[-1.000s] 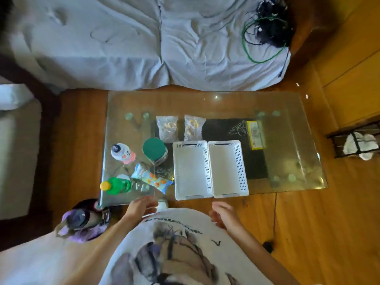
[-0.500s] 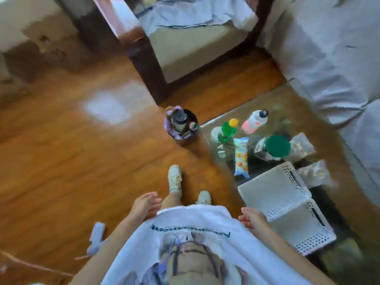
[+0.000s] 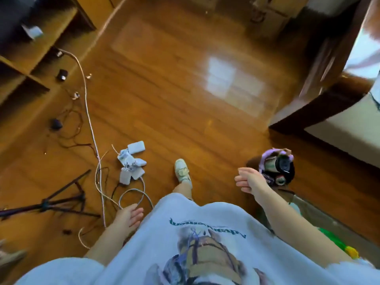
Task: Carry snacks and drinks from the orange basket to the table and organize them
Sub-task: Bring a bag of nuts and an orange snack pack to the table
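Observation:
A dark round basket (image 3: 287,177) stands on the wooden floor at the right and holds a dark-capped bottle (image 3: 281,164) and purple-wrapped items. My right hand (image 3: 249,179) hangs just left of the basket with its fingers loosely curled and holds nothing. My left hand (image 3: 127,219) hangs relaxed by my hip, also with nothing in it. The corner of the glass table (image 3: 308,208) shows at the lower right, behind my right forearm. A green bottle with a yellow cap (image 3: 334,240) lies partly hidden there.
White power adapters (image 3: 131,159) and cables (image 3: 90,124) lie on the floor to my left, next to a black tripod (image 3: 51,202). A wooden shelf (image 3: 30,58) stands at the far left. A dark-framed armchair (image 3: 333,120) is at the right. My shoe (image 3: 182,169) is ahead.
The view has swung left, away from the table; the white trays and snack bags have left the view. My right hand has risen beside the basket. Both hands stay without a load.

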`<state>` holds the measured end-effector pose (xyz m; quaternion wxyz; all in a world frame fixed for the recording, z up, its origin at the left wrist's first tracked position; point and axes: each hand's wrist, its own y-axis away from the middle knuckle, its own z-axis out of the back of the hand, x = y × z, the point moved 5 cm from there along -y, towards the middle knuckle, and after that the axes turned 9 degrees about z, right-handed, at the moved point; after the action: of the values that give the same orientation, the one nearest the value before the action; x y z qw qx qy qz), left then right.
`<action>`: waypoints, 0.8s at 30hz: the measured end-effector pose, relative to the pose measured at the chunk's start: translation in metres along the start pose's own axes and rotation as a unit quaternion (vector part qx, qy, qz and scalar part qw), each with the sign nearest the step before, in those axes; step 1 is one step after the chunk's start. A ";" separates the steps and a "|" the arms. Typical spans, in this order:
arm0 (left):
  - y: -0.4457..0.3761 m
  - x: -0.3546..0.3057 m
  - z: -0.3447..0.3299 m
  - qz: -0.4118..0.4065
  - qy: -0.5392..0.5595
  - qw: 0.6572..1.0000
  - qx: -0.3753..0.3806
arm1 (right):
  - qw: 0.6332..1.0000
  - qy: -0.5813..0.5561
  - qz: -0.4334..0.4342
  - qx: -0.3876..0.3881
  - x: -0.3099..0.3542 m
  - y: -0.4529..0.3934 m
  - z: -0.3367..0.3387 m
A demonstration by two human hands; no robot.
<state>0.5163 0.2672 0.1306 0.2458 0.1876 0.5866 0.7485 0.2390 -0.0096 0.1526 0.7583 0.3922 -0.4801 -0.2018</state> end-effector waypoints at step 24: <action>0.008 -0.387 -0.108 -0.081 0.028 0.995 0.042 | 0.992 0.113 -0.062 -0.014 0.268 -0.176 -0.124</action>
<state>0.7664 -0.0467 0.1156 0.2811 0.1284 0.6373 0.7059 0.4838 -0.2507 0.1375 0.7989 0.4310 -0.3633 -0.2099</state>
